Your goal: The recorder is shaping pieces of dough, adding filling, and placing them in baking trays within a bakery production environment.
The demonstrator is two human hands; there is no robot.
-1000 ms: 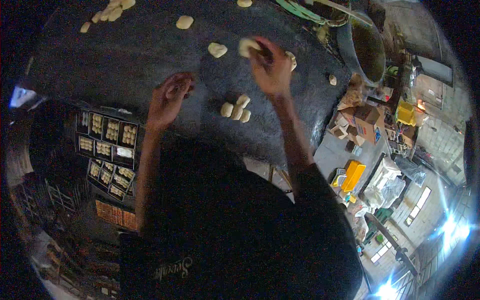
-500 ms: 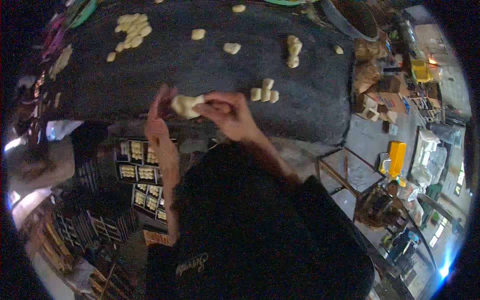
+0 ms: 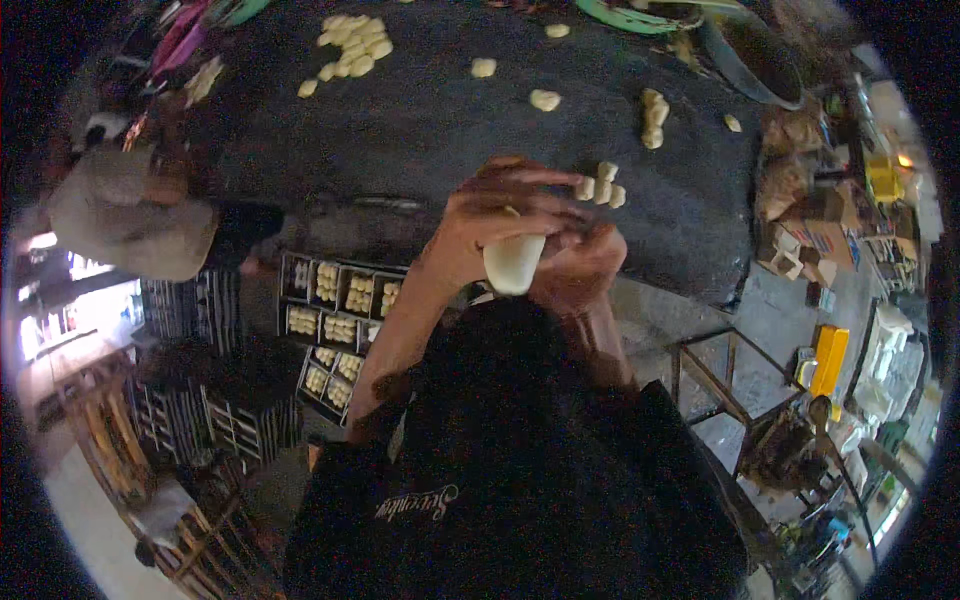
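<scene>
A pale lump of dough hangs below my hands, close in front of my chest, its smooth rounded end pointing down toward me. My left hand curls over its upper part, with fingers reaching rightward. From the right, my right hand closes against the same lump; its fingertips are partly hidden behind the left fingers. Just beyond the left fingertips, on the dark table, sits a small cluster of short dough pieces. Farther off lie a knobbly dough strip and single lumps.
A pile of dough balls lies at the far left of the table. Trays of shaped dough stand below its near edge on the left. At left is another person. A metal frame and cardboard boxes stand at right.
The dough and both hands have moved rightward and nearer my body. My left hand has turned over the top of the lump. The whole view has swung, shifting the table's contents rightward.
</scene>
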